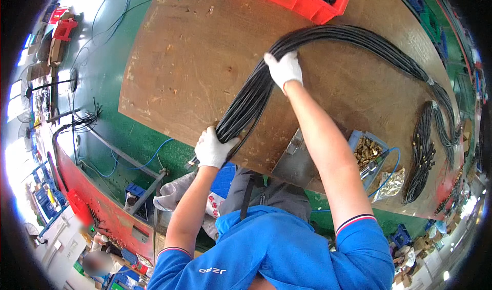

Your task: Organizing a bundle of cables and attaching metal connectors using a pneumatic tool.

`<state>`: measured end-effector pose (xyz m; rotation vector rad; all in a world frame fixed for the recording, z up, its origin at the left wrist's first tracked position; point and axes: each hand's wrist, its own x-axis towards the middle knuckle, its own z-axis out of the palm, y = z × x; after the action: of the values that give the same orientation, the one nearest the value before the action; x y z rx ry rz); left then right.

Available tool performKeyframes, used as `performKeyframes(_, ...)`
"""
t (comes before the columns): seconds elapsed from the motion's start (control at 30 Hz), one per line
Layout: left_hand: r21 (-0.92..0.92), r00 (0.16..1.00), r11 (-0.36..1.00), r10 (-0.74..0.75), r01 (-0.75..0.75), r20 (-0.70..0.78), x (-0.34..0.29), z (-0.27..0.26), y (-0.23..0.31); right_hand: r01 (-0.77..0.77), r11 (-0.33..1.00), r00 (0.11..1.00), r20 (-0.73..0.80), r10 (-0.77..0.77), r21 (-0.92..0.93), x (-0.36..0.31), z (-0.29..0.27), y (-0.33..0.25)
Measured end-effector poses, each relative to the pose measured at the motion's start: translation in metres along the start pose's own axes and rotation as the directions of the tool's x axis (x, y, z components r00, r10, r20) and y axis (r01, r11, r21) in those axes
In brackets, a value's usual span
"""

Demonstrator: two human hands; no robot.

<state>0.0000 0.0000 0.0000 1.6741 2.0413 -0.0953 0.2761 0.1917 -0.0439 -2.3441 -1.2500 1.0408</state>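
A thick bundle of black cables (256, 92) on a brown wooden table (195, 64) is gripped by the gloved left hand (212, 147), fingers closed, and by the gloved right hand (285, 69), fingers curled over it.

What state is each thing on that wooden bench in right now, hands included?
Left hand: gloved, fingers closed around the cable bundle's near end.
Right hand: gloved, gripping the bundle farther up.
Black cable bundle: stretched in a long curve across the wooden bench.
Red bin: open-topped, at the far edge.
Small cable bunch: lying loose, untouched.
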Motion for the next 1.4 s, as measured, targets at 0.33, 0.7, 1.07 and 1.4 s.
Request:
performKeyframes(0.33, 0.022, 0.963, 0.987, 0.148, -0.157, 0.224, 0.043, -0.047, -0.04, -0.013, 0.986, 0.999, -0.046, 0.021, 0.163, -0.077, 0.019, 0.019)
performKeyframes(0.7, -0.005, 0.923, 0.969, 0.236, -0.246, 0.303, 0.023, -0.042, -0.04, -0.312, 0.947, 0.944, 0.141, 0.3, 0.073, -0.108, 0.027, -0.018)
performKeyframes(1.07, -0.356, 0.882, 0.934, 0.162, 0.007, 0.443, 0.033, -0.061, -0.071, -0.147, 0.984, 0.989, 0.009, 0.147, 0.101, -0.103, 0.043, -0.001)
performKeyframes(1.4, -0.151, 0.957, 0.983, 0.136, -0.099, 0.256, 0.013, -0.03, -0.042, -0.072, 0.839, 0.997, 0.035, 0.064, 0.54, -0.054, 0.089, 0.015)
